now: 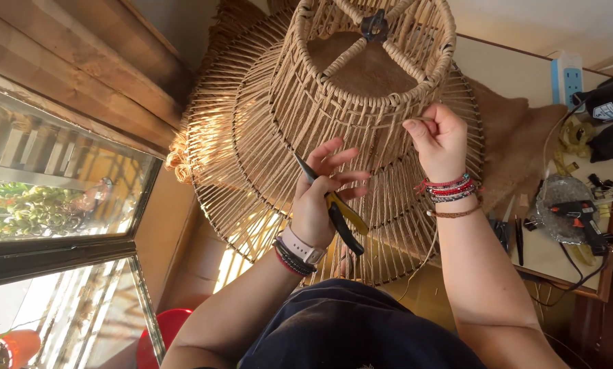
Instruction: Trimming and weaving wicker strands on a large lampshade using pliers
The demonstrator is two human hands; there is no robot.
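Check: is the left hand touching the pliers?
Touching. Head view shows the left hand wrapped around the yellow-and-black pliers, handles in the palm, jaws poking up toward the woven lampshade.

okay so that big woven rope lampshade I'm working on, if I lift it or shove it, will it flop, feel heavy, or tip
The lampshade probably keeps its shape: cord is wound over dark wire hoops. It likely feels light for its bulk, since light shines through the open strands. Pushed, it may rock, because it sits tilted while the right hand steadies it and the left hand holds pliers.
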